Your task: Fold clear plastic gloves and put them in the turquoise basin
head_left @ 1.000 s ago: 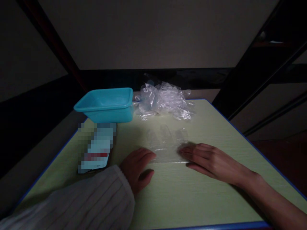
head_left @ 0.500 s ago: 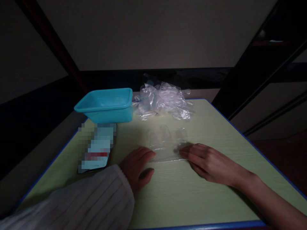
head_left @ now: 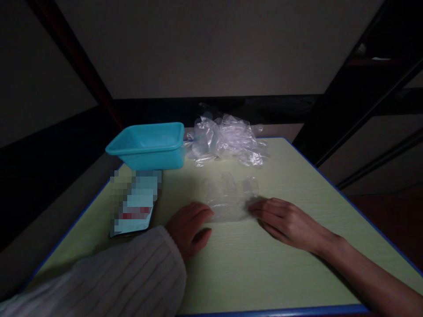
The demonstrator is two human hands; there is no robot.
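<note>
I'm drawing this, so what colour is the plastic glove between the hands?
The glove is clear and colourless, best seen in the head view.

I took this for a cramped corner of a home, though the light was too dim for me to be certain. I saw a small blue-edged table (head_left: 224, 268) close to a plain wall panel (head_left: 214, 48), with everyday household things on it: a turquoise plastic basin (head_left: 152, 160) and a phone (head_left: 140, 198).

We're looking from the wearer's head, forward and down across the table (head_left: 231, 273)! Near edge (head_left: 280, 311) close below, wall (head_left: 211, 48) beyond.
</note>
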